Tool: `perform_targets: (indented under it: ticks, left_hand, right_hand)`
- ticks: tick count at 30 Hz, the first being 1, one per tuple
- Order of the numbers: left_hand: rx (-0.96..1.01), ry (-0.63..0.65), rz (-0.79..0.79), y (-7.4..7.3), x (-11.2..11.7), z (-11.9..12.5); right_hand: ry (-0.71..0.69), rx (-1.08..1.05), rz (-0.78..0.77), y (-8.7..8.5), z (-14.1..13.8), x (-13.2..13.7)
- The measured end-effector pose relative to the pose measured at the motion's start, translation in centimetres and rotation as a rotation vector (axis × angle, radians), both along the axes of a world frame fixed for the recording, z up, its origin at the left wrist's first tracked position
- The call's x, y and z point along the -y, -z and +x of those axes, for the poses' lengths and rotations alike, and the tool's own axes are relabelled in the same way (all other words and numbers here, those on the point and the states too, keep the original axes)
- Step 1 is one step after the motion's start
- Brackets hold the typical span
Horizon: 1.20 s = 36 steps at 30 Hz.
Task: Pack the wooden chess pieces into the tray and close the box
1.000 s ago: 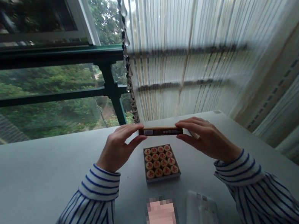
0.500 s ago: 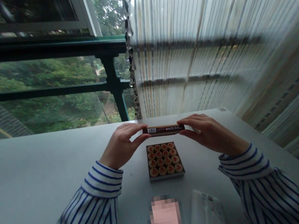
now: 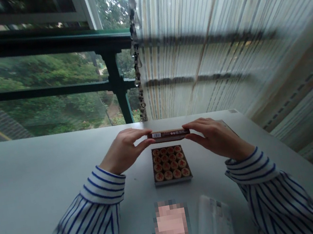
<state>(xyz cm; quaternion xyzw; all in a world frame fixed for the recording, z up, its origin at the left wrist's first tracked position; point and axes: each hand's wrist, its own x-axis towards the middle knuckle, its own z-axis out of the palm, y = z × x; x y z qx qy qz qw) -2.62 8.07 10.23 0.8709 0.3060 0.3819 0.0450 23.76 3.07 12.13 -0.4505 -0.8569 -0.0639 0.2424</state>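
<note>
My left hand (image 3: pixel 122 149) and my right hand (image 3: pixel 212 135) pinch the two ends of a flat brown box lid (image 3: pixel 168 134) between thumbs and fingers. A barcode and small print show on the lid's long side, which faces me. Just on the near side of it, apart from both hands, an open box (image 3: pixel 174 181) rests on the table. Rows of round Chinese chess pieces (image 3: pixel 169 163), light wood with red characters, fill this box. The lid's inside is hidden.
A clear plastic wrapper or sleeve (image 3: pixel 214 223) lies on the white table (image 3: pixel 51 192) near me, right of centre. Part of a flat thing (image 3: pixel 227 125) shows behind my right hand. Beyond the table's far edge are a green railing (image 3: pixel 116 81) and a string curtain (image 3: pixel 188 55).
The view has shifted slightly. The lid has come a little nearer to the box of pieces and is tilted slightly differently. Both hands keep their hold on it.
</note>
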Motion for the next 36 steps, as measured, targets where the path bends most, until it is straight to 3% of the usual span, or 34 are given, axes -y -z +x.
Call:
perform_targets:
  ticks: [36]
  left_hand:
    - [-0.163,-0.031,-0.056,0.6,-0.2,-0.1]
  right_hand:
    - [0.030,0.076,-0.072,1.0,0.0,-0.4]
